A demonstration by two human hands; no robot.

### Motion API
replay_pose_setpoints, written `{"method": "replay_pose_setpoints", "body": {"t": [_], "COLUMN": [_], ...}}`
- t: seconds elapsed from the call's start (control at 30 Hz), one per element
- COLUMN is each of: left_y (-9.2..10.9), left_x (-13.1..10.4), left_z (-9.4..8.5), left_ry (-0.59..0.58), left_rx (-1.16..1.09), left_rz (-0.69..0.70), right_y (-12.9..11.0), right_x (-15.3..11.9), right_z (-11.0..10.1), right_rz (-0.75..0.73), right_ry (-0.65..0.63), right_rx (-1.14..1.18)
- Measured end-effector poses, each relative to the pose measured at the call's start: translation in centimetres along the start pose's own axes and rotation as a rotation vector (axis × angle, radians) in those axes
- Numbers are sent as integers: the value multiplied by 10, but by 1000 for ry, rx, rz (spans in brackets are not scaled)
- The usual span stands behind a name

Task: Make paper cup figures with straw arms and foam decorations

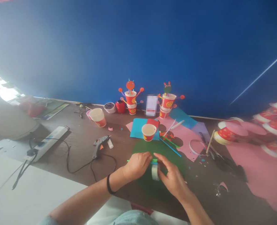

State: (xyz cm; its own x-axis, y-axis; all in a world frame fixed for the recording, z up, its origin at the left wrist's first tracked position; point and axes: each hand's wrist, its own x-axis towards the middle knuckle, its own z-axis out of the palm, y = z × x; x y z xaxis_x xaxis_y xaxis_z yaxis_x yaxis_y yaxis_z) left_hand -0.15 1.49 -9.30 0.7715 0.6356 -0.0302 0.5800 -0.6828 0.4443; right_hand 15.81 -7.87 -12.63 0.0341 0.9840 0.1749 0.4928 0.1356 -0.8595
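Note:
My left hand is closed round thin green and blue strips that look like pipe cleaners; a green end sticks out on its far side. Close beside it, my right hand has its thumb and fingers curved round a roll of clear tape. The fingertips of both hands nearly meet at the strips, above a dark green sheet. Just beyond stands an upright red and white paper cup, in front of a bright blue sheet.
Two stacked-cup figures stand by the blue wall. At left are a glue gun with its cord, a power strip and another paper cup. Pink paper, scissors and several cups lie at right.

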Motion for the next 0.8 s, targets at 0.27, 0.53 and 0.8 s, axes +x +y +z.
{"method": "replay_pose_setpoints", "body": {"t": [0.27, 0.53, 0.8], "left_y": [-9, -4, 4], "left_x": [4, -1, -8], "left_z": [-4, -8, -10], "left_ry": [-203, -139, -118], "left_rx": [-200, -192, 132], "left_rz": [21, 59, 203], "right_y": [-4, -6, -6], "right_x": [-5, -2, 1], "right_z": [0, -2, -7], "right_rz": [-78, 17, 129], "right_ry": [-63, -47, -57], "right_rx": [-118, -98, 69]}}
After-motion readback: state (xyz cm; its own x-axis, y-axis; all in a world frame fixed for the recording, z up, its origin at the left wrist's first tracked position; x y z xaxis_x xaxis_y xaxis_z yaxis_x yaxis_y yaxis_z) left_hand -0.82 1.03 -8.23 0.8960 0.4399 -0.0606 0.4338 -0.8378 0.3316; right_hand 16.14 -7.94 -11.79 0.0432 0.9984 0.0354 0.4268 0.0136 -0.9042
